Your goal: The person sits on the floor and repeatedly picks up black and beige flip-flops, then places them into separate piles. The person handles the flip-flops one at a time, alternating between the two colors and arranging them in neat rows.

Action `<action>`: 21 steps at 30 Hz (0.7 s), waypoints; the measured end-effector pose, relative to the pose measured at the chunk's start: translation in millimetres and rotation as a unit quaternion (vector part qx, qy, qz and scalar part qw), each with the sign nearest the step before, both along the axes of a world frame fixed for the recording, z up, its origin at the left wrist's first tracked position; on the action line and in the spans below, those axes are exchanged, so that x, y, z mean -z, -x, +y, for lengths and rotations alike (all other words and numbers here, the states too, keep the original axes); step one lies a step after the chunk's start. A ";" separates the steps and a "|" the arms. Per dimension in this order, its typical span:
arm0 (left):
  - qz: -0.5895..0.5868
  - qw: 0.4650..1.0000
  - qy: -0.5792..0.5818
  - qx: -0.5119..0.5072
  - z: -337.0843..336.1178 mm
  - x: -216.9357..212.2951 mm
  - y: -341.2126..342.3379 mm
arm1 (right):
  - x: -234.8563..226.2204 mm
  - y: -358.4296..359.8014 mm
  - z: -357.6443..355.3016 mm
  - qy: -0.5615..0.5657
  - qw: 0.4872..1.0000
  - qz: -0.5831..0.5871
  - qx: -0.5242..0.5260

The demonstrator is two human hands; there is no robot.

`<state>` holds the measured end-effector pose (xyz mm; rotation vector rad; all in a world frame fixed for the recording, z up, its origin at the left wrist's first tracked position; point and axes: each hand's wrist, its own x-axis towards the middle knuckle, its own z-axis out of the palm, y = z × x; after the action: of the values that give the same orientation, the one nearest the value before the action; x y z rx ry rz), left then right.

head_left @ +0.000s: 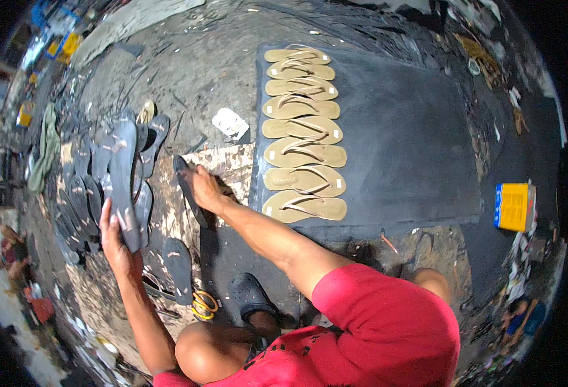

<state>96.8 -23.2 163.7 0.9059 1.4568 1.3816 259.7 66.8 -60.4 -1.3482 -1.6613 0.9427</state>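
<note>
My left hand (116,248) is closed round the heel end of a long dark sandal sole (123,174), its fingers along the near left edge. To its right, my right hand (205,188) grips a second dark sandal (187,184), tilted nearly edge-on above the worn board; its fingertips are partly hidden. Beyond and below my left hand lies a pile of dark sandals (81,193). Another dark sole (178,267) lies flat nearer me. Right of my right hand, several tan flip-flops (303,132) with straps lie in a column on a black sheet (406,142).
A white scrap (230,124) lies beyond my right hand. Yellow rings (205,304) lie by my foot in a dark clog (250,295). At the right stands a yellow and blue box (514,207). Two people (13,255) (522,319) are at the far sides.
</note>
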 end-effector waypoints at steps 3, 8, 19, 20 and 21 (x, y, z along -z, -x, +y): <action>0.059 0.997 0.020 -0.037 -0.1 -15.5 -14.0 | -1.2 4.9 1.6 0.016 0.994 0.015 -0.110; 0.058 0.997 0.046 0.002 17.2 -37.1 -34.2 | -67.6 -62.2 13.7 0.128 0.967 0.144 -0.168; -0.222 0.832 0.223 0.457 69.2 -28.4 -299.1 | -230.5 -469.7 -127.9 0.026 0.999 -0.008 0.028; -0.175 0.851 0.187 0.459 59.7 -14.4 -323.2 | -223.4 -484.2 -153.6 0.041 0.998 0.004 0.054; -0.136 0.856 0.121 0.483 47.5 1.6 -344.9 | -212.0 -493.0 -175.6 0.042 0.995 0.025 0.084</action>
<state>441.7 24.2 162.1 1.0108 0.7202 0.5159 752.7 -108.8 151.6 -1.4850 -1.4596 0.9476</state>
